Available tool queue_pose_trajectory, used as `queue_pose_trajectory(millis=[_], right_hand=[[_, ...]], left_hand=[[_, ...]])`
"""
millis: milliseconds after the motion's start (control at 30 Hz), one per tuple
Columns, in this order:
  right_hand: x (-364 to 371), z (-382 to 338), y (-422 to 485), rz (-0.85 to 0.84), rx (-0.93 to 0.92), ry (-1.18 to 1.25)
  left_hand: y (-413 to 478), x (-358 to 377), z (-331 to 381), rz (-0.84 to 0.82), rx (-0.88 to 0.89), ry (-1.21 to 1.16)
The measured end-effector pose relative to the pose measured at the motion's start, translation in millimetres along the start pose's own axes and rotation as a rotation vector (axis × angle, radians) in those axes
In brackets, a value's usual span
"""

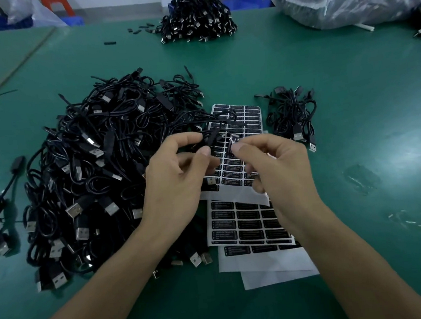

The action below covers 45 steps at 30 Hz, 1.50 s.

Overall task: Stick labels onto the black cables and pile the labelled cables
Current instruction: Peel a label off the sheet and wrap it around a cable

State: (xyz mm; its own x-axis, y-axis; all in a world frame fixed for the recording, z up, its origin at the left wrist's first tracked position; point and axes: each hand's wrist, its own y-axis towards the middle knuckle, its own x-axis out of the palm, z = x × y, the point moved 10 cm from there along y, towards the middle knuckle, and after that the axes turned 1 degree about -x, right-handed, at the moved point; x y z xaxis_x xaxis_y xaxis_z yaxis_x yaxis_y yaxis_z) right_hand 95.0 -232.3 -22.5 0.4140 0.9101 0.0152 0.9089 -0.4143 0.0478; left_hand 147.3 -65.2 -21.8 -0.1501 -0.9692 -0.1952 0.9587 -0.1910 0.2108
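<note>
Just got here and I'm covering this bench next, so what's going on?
A person is labelling cables at a green table. The left hand pinches a thin black cable by its inline block, lifted over the white sheets of black labels. The right hand pinches a small black label beside that block, not yet stuck on. A large heap of black USB cables lies to the left; a small pile of black cables, probably the finished ones, lies to the right of the sheets.
</note>
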Motion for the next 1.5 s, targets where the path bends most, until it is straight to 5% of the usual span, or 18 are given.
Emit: queue_pose_trajectory(millis=[233, 567, 900, 1500], right_hand=[[13.1, 18.3, -3.8, -0.088, 0.264, 0.320], [17.9, 17.1, -2.1, -0.114, 0.235, 0.391], [8.0, 14.3, 1.9, -0.079, 0.140, 0.175], [7.9, -3.0, -1.4, -0.078, -0.034, -0.004]], left_hand=[[2.2, 1.8, -0.9, -0.022, -0.029, -0.026], [-4.2, 12.9, 5.4, -0.084, -0.053, -0.116], [-7.5, 25.5, 8.5, -0.214, -0.067, -0.146], [-8.2, 17.6, 4.2, -0.111, -0.080, -0.156]])
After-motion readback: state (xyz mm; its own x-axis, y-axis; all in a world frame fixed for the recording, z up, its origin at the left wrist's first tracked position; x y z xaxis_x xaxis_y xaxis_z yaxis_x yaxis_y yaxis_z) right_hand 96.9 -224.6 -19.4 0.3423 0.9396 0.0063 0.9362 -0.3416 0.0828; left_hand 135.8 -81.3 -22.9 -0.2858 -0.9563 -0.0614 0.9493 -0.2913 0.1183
